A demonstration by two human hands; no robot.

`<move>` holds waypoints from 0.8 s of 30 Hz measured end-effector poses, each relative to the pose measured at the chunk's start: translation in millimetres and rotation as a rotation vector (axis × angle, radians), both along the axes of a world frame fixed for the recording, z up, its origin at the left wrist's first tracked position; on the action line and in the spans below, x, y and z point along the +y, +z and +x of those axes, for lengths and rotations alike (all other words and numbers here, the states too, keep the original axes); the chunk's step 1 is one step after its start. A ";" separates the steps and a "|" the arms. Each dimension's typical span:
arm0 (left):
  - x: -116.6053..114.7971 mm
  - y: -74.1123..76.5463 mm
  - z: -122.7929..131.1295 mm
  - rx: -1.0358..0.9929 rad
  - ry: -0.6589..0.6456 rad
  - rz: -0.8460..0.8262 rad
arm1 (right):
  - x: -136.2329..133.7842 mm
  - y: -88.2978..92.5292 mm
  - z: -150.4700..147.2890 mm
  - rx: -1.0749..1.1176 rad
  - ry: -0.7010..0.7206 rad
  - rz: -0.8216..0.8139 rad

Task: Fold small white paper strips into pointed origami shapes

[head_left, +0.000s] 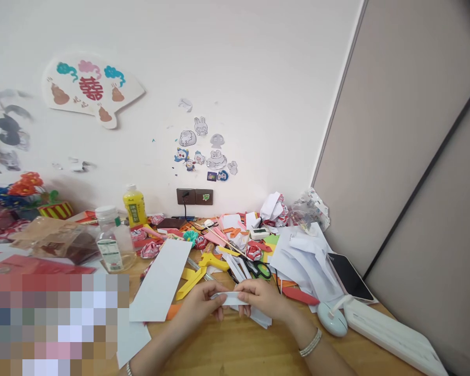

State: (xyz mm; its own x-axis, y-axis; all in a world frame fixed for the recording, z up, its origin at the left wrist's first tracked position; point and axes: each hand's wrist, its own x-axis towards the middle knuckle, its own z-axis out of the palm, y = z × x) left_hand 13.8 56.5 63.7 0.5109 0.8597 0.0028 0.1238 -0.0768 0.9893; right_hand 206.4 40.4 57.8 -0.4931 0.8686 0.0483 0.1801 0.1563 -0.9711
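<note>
Between my two hands, just above the front of the wooden table, is a small folded strip of white paper. My left hand pinches its left end, thumb on the near side. The right end is pinched by my right hand, with the thumb pressed on it. Both hands are closed on the strip, and their other fingers curl behind and below it. More folded white strips lie on the table behind and beneath my right hand. A large white sheet lies left of my left hand.
Yellow glue gun, dark-handled scissors and paper scraps lie behind the hands. A glass jar and yellow bottle stand back left. At right are white papers, a tablet and a white lamp.
</note>
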 end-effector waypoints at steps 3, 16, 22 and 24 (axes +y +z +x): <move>0.4 4.5 -1.2 -0.092 0.008 -0.117 | 0.6 0.0 2.3 0.031 0.011 -0.025; 0.3 9.4 -5.0 -0.359 0.043 -0.389 | 4.0 -11.3 -10.8 0.304 -0.140 -0.072; 3.5 11.5 -3.9 -0.148 0.122 -0.203 | 3.3 -11.5 -13.4 0.208 -0.187 0.024; 2.3 13.2 -3.2 -0.156 0.184 -0.148 | 3.8 -16.6 -16.9 0.182 -0.170 -0.005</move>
State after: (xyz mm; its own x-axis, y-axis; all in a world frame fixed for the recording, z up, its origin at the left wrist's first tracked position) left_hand 10.6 58.9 76.9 0.3498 0.9347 -0.0631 -0.0326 0.0795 0.9963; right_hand 189.5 44.2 41.2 -0.3236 0.9387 0.1190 0.0253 0.1343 -0.9906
